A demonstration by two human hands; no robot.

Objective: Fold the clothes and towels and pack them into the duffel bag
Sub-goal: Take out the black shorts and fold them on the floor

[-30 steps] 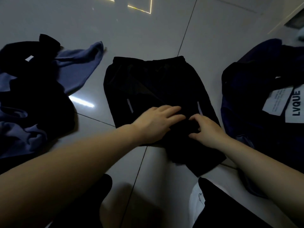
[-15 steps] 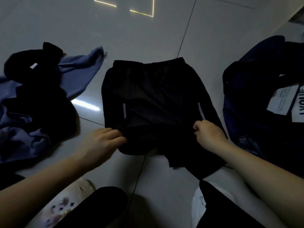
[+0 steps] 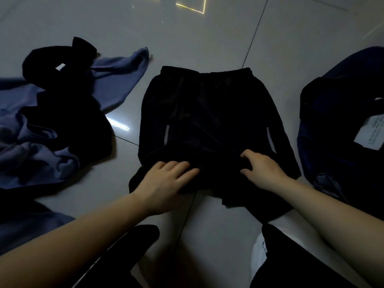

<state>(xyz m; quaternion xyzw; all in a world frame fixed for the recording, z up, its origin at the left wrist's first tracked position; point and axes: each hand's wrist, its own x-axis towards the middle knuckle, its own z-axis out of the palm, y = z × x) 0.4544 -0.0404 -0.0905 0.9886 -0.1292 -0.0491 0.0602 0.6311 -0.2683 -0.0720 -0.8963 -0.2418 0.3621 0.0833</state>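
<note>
Two bare hands rest on the near hem of a pair of black shorts (image 3: 207, 121) at the middle of the floor. The left hand (image 3: 166, 183) lies flat with fingers straight and close together, pressing the cloth at about 7 o'clock of the garment; half a second ago it gripped the hem farther out to the left, so it has moved inward. The right hand (image 3: 262, 170) sits at about 5 o'clock, its fingers curled down into a bunched ridge of fabric, much where it was before; whether it truly pinches the cloth I cannot tell.

Between the hands the lower edge is now gathered into a soft roll across the legs, where earlier it hung looser. The shorts lie spread, waistband at 12 o'clock, thin and slightly glossy, with two pale reflective strips near the leg sides.

At 9 o'clock a heap of blue and black clothes (image 3: 52, 121) lies crumpled, matte and soft. At 3 o'clock stands the dark navy duffel bag (image 3: 336, 132), slumped open, with a white paper tag (image 3: 369, 132) on it. The floor (image 3: 207, 28) is large glossy pale tiles with dark grout lines and bright glints.
</note>
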